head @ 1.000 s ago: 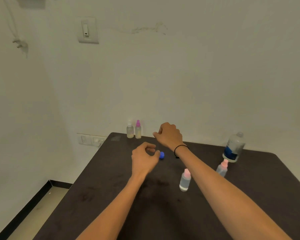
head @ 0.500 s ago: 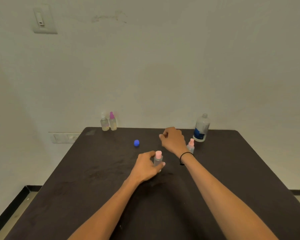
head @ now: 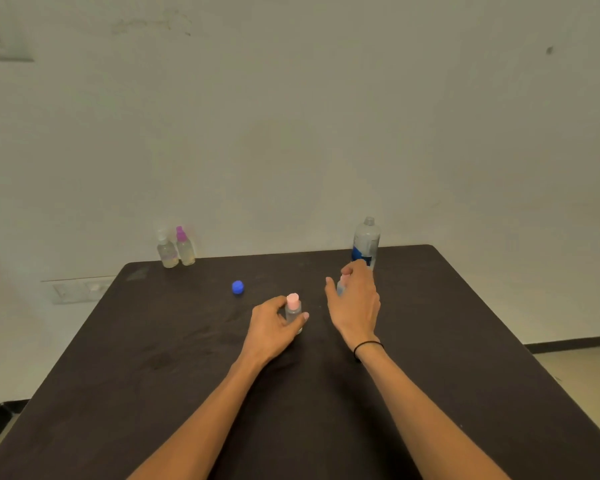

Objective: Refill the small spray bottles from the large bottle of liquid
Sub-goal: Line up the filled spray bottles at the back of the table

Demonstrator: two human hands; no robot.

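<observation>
Apparently each hand [head: 272, 329] [head: 355, 299] grips one pink-capped bottle [head: 293, 311] (upright).

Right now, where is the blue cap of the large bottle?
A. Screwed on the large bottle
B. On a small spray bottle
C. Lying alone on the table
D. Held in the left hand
C: the blue cap lies alone on the dark table, and the large bottle stands open.

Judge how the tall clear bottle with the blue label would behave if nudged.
The tall clear plastic bottle with the blue label looks tall and narrow, so probably tippy. Its neck appears uncapped, so tipping likely spills. Fill level is unclear.
</observation>
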